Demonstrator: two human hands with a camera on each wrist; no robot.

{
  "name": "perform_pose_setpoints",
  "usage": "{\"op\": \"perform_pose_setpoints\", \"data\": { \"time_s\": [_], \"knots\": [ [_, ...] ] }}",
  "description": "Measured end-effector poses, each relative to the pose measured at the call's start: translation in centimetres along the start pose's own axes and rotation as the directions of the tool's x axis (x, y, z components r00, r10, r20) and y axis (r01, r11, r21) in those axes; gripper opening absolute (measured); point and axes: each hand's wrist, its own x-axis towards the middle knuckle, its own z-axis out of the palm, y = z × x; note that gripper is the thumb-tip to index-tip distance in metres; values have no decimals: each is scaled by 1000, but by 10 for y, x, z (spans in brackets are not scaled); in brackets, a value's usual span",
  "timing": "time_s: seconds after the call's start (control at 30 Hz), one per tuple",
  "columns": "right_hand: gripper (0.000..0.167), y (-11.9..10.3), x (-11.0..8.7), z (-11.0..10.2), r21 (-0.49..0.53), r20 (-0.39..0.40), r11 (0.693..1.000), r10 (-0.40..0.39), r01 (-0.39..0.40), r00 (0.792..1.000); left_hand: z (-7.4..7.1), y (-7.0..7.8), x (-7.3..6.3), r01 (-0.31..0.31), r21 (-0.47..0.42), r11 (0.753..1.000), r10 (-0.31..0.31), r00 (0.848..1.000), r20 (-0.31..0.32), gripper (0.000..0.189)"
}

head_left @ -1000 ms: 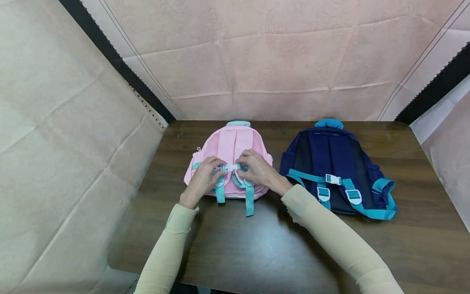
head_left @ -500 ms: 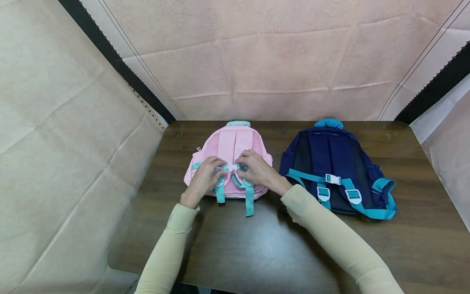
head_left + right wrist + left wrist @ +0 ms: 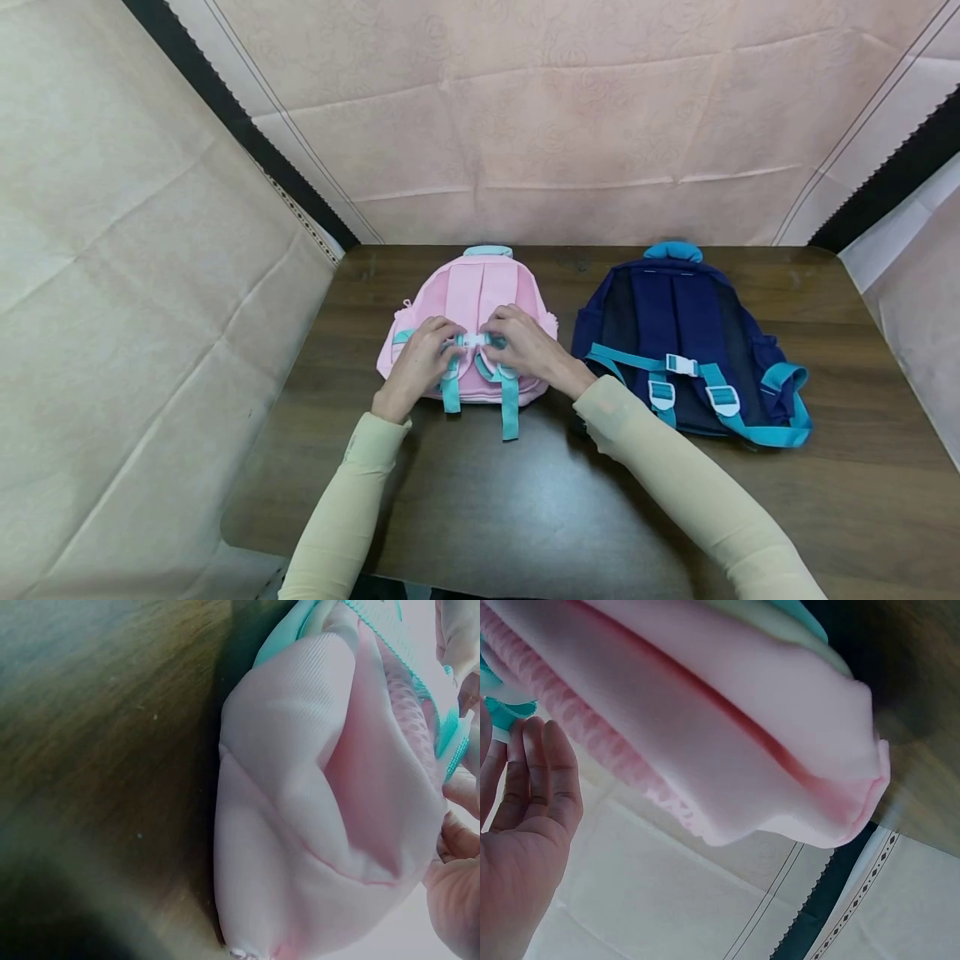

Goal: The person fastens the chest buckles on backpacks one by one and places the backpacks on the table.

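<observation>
A small pink backpack [image 3: 466,283] with turquoise straps lies on the table, its shoulder-strap side up. Across its middle runs a chest strap joined by a white buckle [image 3: 474,341]. My left hand [image 3: 420,360] pinches the strap at the buckle's left side between thumb and fingers. From the other side my right hand [image 3: 527,343] pinches the strap at the buckle's right end. Pink fabric [image 3: 727,735] fills much of the left wrist view, with turquoise webbing [image 3: 510,709] at the fingertips. In the right wrist view, the bag's pink side [image 3: 285,825] partly hides the fingers.
A larger navy backpack [image 3: 652,300] lies to the right, with turquoise straps and its own white buckle [image 3: 680,366]. Two turquoise strap ends [image 3: 510,417] hang off the pink bag onto the brown wooden table [image 3: 480,500]. Pale cloth walls [image 3: 600,125] stand behind and beside it.
</observation>
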Motion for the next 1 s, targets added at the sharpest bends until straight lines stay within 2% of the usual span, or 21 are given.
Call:
{"op": "perform_pose_setpoints", "data": {
  "time_s": [0.4,1.0],
  "knots": [
    [34,0,1,0,-15,8,1000,-8,8,1000,2,-3,1,-31,-34,999,30,999,-29,24],
    [34,0,2,1,-14,18,1000,-25,25,1000,5,-1,3,-34,-46,998,32,999,-37,23]
  ]
}}
